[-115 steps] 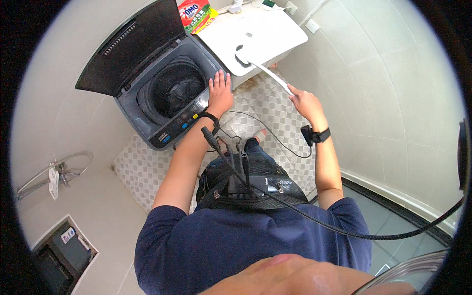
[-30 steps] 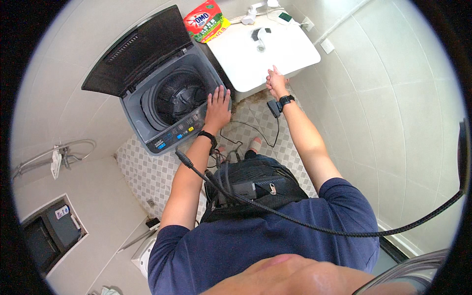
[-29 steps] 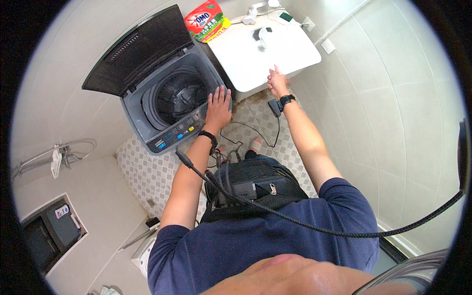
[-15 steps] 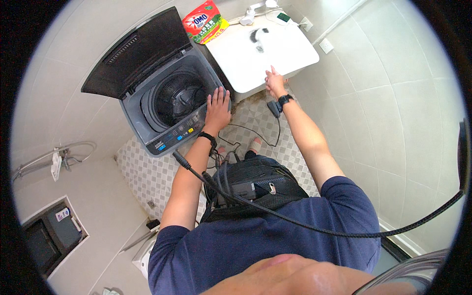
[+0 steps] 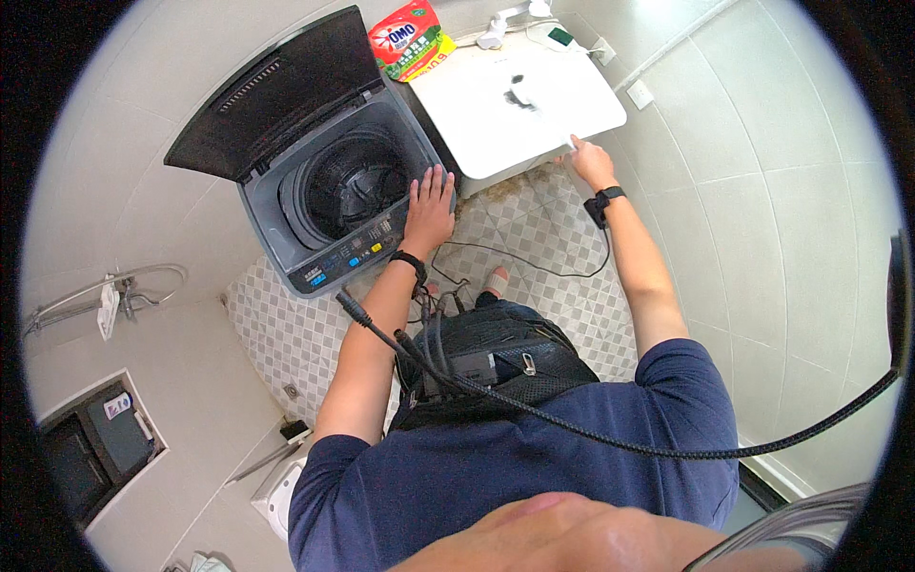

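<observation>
Left hand point(image 5: 431, 212), fingers slightly spread, touches washing machine point(image 5: 329, 265) at four o'clock; right hand point(image 5: 593, 166), fingers curled, grips white brush point(image 5: 524, 93).

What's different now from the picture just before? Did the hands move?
The right hand moved right along the near edge of the sink, still holding the brush, whose head came nearer the person. Nothing was let go. The left hand stayed spread on the edge of the washing machine, and the machine's lid stayed up.
</observation>
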{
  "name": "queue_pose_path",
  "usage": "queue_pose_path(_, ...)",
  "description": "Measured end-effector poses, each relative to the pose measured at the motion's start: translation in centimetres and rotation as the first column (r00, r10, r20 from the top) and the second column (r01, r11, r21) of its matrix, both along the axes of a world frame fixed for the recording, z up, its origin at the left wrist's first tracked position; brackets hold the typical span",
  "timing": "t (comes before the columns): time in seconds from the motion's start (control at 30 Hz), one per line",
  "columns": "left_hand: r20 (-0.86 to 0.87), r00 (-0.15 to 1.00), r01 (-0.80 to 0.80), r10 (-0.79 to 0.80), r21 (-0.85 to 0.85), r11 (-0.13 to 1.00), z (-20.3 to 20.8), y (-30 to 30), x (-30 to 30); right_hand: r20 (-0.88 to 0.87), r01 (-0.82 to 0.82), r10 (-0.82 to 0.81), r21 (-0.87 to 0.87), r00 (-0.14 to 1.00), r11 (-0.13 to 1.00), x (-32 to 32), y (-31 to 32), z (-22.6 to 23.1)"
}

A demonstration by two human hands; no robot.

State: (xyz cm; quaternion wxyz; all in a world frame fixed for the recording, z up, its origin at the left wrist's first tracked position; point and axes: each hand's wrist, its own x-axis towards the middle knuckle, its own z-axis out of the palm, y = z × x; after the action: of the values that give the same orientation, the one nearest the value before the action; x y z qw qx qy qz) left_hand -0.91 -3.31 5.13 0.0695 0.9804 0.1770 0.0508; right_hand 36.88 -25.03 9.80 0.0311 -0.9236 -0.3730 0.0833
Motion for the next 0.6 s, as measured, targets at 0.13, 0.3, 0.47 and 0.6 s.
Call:
queue_pose_path(0.13, -0.012, 1.0, -0.003, 0.003, 0.004, 1.0, 0.0, 0.0, 0.0, 0.079, 0.066, -0.058, -0.111, 0.995, 0.992, 2.5, 0.0, 1.4)
queue_pose_path(0.3, -0.039, 0.999, -0.003, 0.003, -0.003, 1.0, -0.1, 0.0, 0.1, -0.039, 0.095, -0.095, 0.014, 0.995, 0.995, 3.7, 1.8, -1.6)
queue_pose_path(0.47, -0.052, 0.999, 0.007, -0.006, 0.011, 1.0, -0.2, 0.1, 0.2, -0.321, 0.198, -0.13, 0.188, 0.938, 0.962, 1.9, 4.4, -4.7)
queue_pose_path(0.6, -0.014, 1.0, 0.01, -0.01, 0.03, 1.0, -0.2, 0.1, 0.2, -0.313, 0.101, -0.04, 0.181, 0.949, 0.978, 0.4, 4.2, -5.6)
